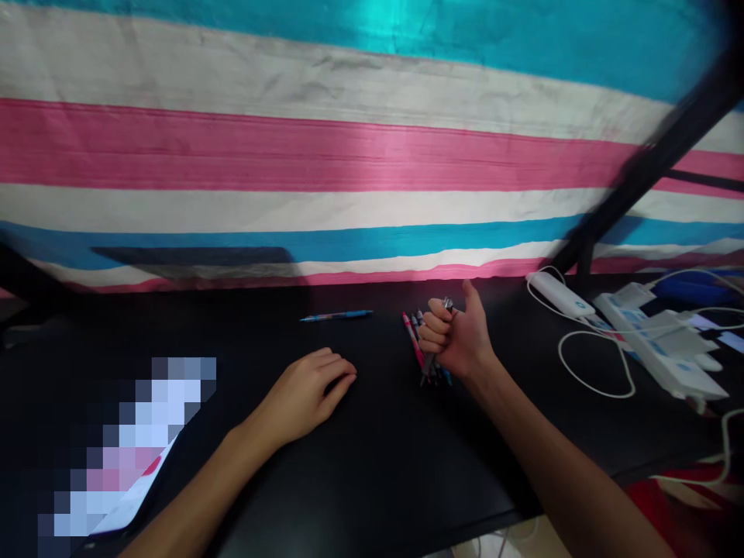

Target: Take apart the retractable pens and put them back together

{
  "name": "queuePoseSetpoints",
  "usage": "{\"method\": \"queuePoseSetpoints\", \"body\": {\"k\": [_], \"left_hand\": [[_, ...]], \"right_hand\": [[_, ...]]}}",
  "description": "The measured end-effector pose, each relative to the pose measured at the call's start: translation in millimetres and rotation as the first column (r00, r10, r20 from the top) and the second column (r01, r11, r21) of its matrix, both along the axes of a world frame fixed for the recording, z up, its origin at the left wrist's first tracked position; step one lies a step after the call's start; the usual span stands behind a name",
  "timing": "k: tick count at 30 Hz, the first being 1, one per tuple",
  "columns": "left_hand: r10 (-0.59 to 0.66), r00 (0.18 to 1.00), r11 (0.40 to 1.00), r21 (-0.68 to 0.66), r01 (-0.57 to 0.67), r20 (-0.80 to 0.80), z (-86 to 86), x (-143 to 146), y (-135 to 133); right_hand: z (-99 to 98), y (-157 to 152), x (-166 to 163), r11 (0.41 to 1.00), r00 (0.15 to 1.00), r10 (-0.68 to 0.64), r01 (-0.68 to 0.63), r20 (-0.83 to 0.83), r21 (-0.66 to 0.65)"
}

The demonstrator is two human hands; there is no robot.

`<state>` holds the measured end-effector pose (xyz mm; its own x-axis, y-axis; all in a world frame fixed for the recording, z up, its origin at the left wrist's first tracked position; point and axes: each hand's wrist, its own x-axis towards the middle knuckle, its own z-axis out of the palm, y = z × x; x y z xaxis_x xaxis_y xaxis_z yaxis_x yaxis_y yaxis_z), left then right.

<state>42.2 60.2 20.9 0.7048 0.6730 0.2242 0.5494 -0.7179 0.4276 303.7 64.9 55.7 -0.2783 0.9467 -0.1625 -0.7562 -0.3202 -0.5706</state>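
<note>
My right hand (pixel 456 337) is closed in a fist round a bundle of pens (pixel 428 364), thumb raised, resting on the black table (pixel 372 457). Pink and grey pen ends stick out above and below the fist. My left hand (pixel 308 391) lies palm down on the table with its fingers loosely curled and holds nothing. A single blue pen (pixel 337 315) lies flat on the table beyond my left hand, near the back edge.
A white power strip (pixel 656 341) with plugs and white cables (pixel 593 364) sits at the right. A white power bank (pixel 561 294) lies near it. A striped pink, white and blue cloth (pixel 325 155) hangs behind the table. A phone (pixel 133 473) lies at the front left.
</note>
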Motion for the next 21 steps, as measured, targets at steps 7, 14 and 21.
{"method": "queuePoseSetpoints", "body": {"k": [7,14,21], "left_hand": [[0.010,1.000,1.000,-0.008,-0.010,-0.005,-0.5,-0.5,1.7],[0.011,1.000,1.000,-0.017,-0.011,-0.012,0.3,-0.5,1.0],[0.015,1.000,1.000,-0.018,-0.015,-0.020,-0.2,-0.4,1.4]], "right_hand": [[0.5,-0.3,-1.9,1.000,0.999,-0.010,0.011,0.048,-0.027],[0.8,-1.4,-4.7,0.999,0.996,-0.030,0.033,0.085,-0.032],[0.2,-1.8,-4.3,1.000,0.997,-0.007,0.009,0.082,-0.028]]}}
